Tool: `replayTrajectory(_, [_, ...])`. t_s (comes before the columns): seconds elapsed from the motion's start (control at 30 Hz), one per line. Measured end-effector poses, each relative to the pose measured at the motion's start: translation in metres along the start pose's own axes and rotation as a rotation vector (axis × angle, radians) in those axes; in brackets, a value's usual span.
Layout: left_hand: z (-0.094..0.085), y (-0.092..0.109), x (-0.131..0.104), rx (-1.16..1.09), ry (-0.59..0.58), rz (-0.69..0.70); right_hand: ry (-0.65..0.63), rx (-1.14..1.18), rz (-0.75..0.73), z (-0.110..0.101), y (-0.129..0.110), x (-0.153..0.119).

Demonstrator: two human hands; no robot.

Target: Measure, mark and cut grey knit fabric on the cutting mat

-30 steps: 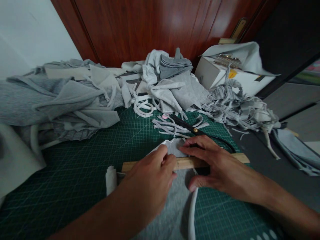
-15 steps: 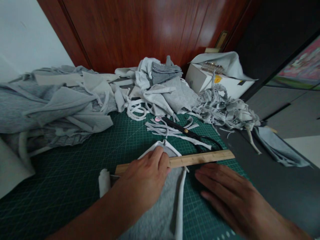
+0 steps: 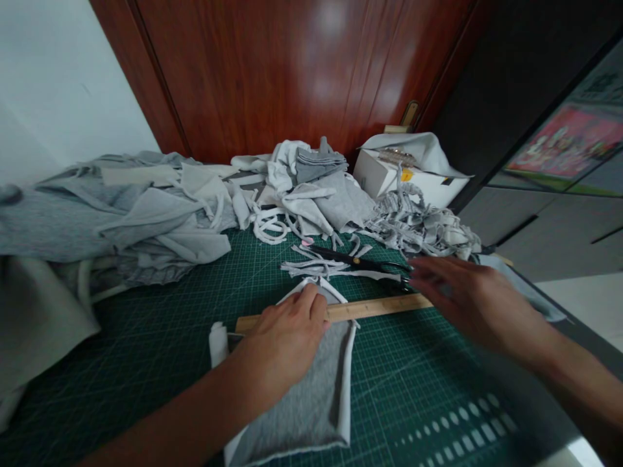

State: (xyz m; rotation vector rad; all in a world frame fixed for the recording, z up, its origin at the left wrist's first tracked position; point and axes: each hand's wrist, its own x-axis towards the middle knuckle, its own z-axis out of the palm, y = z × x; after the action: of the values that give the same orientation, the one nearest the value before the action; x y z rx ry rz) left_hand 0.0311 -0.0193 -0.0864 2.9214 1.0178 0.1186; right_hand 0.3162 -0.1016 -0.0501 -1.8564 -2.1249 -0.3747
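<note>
My left hand (image 3: 287,334), fingers curled and closed, presses a wooden ruler (image 3: 374,309) down across a piece of grey knit fabric (image 3: 296,415). The fabric lies flat with pale, rolled edges, and part of it is hidden under the hand and forearm. My right hand (image 3: 467,295), somewhat blurred, is raised over the ruler's right end with fingers outstretched and nothing visible in them. Its fingertips are close to the handles of black scissors (image 3: 357,261); whether they touch cannot be made out. Cut fabric strips (image 3: 311,267) lie around the scissors.
Underneath is a green gridded cutting mat (image 3: 403,389). Grey cloth is heaped at the left (image 3: 146,214) and a further cloth pile (image 3: 316,185) sits at the back. Tangled strips (image 3: 423,227) lie before a white box (image 3: 384,175), with a reddish wooden door (image 3: 272,78) behind.
My right hand has lifted off the mat and moved forward toward the scissors' handles. My left hand stays on the ruler. The whole view has shifted, showing more of the fabric's near edge.
</note>
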Motion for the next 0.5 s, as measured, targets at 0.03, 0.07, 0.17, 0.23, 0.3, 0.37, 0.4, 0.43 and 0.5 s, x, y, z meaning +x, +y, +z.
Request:
replayTrajectory(0.03, [0.001,0.000,-0.001,-0.004,0.017,0.005,-0.022,0.006,-0.047,0.006,0.007,0.013])
replayTrajectory(0.07, [0.002,-0.001,-0.001,-0.009,0.031,0.011,-0.065,0.043,-0.105,0.013,0.012,0.025])
replayTrajectory(0.17, [0.004,-0.002,-0.003,-0.018,0.061,0.027,-0.180,0.158,-0.222,0.037,0.025,0.052])
replayTrajectory(0.23, [0.005,-0.003,-0.004,-0.008,0.085,0.043,-0.198,0.149,-0.235,0.047,0.032,0.062])
replayTrajectory(0.3, [0.005,-0.004,-0.004,0.005,0.102,0.054,-0.180,0.112,-0.213,0.051,0.038,0.067])
replayTrajectory(0.37, [0.005,-0.004,-0.004,0.010,0.106,0.058,-0.146,0.080,-0.180,0.049,0.039,0.067])
replayTrajectory(0.4, [0.005,-0.004,-0.004,0.013,0.105,0.059,-0.126,0.066,-0.164,0.046,0.035,0.065])
replayTrajectory(0.43, [0.004,-0.004,-0.004,0.018,0.100,0.061,-0.095,0.061,-0.156,0.041,0.028,0.062])
replayTrajectory(0.5, [0.004,-0.004,-0.003,0.032,0.095,0.070,-0.008,0.071,-0.163,0.030,0.003,0.049])
